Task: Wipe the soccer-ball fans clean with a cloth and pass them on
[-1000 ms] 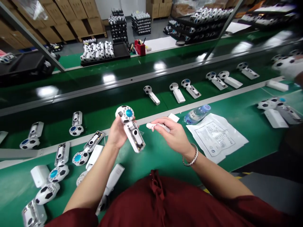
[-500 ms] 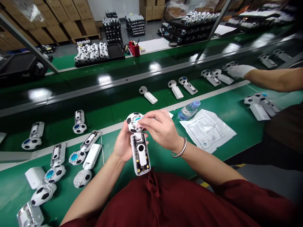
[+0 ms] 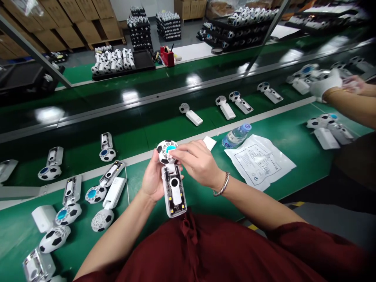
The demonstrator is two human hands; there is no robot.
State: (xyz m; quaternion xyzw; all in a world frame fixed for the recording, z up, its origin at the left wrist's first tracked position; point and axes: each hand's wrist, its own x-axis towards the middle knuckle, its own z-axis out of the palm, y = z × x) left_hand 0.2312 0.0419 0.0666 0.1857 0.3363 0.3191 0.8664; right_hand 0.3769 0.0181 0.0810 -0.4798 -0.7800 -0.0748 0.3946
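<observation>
My left hand (image 3: 153, 178) holds a football-patterned handheld fan (image 3: 174, 188), its round head tipped away from me and its handle toward my body. The handle's inner side shows a dark circuit board and a white part with a black round spot. A shiny blue disc sits in the middle of the head's grille. My right hand (image 3: 198, 162) has its fingers pinched together against that disc. A small pale bit shows at the fingertips, too small to name. Left of my hands, several similar fans (image 3: 102, 220) lie on the green bench, some with their circuitry exposed.
A water bottle (image 3: 236, 136) and a white printed plastic bag (image 3: 261, 160) lie to the right. Several fans (image 3: 194, 117) lie along the green conveyor (image 3: 147, 129) ahead. At the right, a co-worker's white-gloved hand (image 3: 326, 84) is among fans. Filled black trays (image 3: 143, 60) stand beyond.
Fans on the conveyor have shifted right. My right fingertips have moved slightly over the blue disc, while my left hand keeps its hold. The co-worker's gloved hand has moved right, and another hand has appeared beside it.
</observation>
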